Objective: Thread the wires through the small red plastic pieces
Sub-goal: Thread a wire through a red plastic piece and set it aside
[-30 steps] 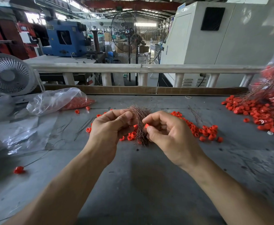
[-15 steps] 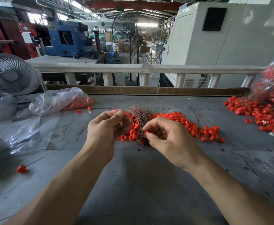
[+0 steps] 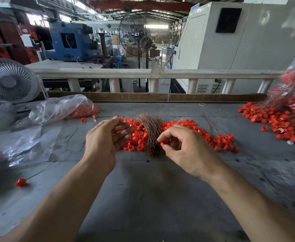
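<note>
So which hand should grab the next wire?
Probably the left hand: it looks empty and open beside the wire bundle. The right hand already pinches a red piece.

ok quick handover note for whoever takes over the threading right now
Right hand: pinching one small red piece at the fingertips, beside the wire bundle.
Left hand: loosely curled over the loose red pieces; whether it holds a wire cannot be told.
Done: a heap of threaded pieces far right; one threaded piece lies near left.
Left: the wire bundle, the loose pieces, and more in the plastic bag.
</note>
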The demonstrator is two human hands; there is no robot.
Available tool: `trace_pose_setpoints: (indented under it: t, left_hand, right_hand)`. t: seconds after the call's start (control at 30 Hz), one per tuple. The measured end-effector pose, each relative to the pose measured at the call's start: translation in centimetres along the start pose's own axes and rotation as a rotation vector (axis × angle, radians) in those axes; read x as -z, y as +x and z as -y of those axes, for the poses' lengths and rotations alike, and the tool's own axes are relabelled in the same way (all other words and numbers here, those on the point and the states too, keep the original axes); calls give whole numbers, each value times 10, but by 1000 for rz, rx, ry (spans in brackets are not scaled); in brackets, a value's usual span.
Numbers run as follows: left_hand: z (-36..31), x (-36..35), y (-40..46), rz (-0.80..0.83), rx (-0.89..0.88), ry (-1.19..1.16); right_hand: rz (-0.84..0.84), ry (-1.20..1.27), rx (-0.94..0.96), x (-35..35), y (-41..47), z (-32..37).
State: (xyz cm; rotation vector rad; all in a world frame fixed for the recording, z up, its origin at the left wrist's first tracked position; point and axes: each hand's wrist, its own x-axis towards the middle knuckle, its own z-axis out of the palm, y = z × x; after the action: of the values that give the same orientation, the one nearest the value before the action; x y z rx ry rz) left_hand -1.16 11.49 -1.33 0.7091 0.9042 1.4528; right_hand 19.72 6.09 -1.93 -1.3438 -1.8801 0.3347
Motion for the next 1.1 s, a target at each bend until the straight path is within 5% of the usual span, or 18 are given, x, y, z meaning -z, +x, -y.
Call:
trace_pose_setpoints:
  t: [0.23,0.43,0.63,0.87,1.1]
  left_hand:
    - [-3,-1,-1,27,56,-29]
    - [0,2,1,64,17,93]
    - [0,1,-1,19,-87,304]
    - [4,-4,-8,18,-192,596]
    - [7,-3,-5,16,-223,748]
  right_hand:
    - [5,-28,12,1,1,-3]
    - [-211,-136,-28,9,6,-15]
    - [-472,-375,-373,53,11,-47]
    - [-441,-455,-771,93,2,-83]
    - [-384,-404,-902,93,0,-96]
